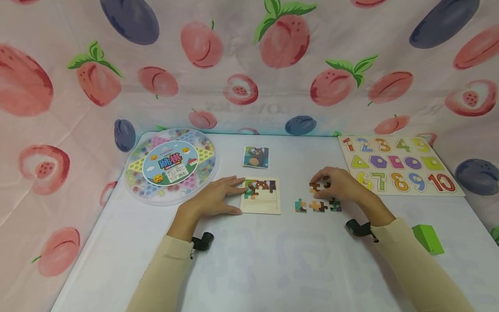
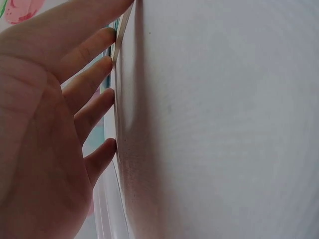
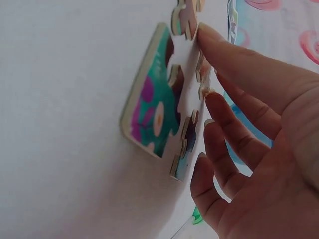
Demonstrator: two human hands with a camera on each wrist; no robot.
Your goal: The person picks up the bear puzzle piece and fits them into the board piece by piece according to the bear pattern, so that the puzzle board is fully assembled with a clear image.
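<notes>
A shallow wooden puzzle tray [image 1: 265,206] lies mid-table, with several bear-picture pieces [image 1: 260,186] along its upper part. My left hand [image 1: 213,196] rests against the tray's left edge, fingers spread and mostly straight. To the right of the tray, my right hand [image 1: 337,184] has thumb and index finger on opposite edges of a brown puzzle piece [image 1: 314,187]. Part of another piece shows beneath that hand. Loose pieces lie just nearer: a teal one [image 1: 300,206], a tan and brown one [image 1: 318,206] and a dark green one [image 1: 335,205].
A bear picture card [image 1: 256,157] lies beyond the tray. At the back left is a round Chinese checkers set [image 1: 136,184]; at the back right, a wooden number and shape board [image 1: 383,186]. A green block [image 1: 429,239] sits beside the right forearm. Patterned cloth [image 1: 273,86] hangs behind.
</notes>
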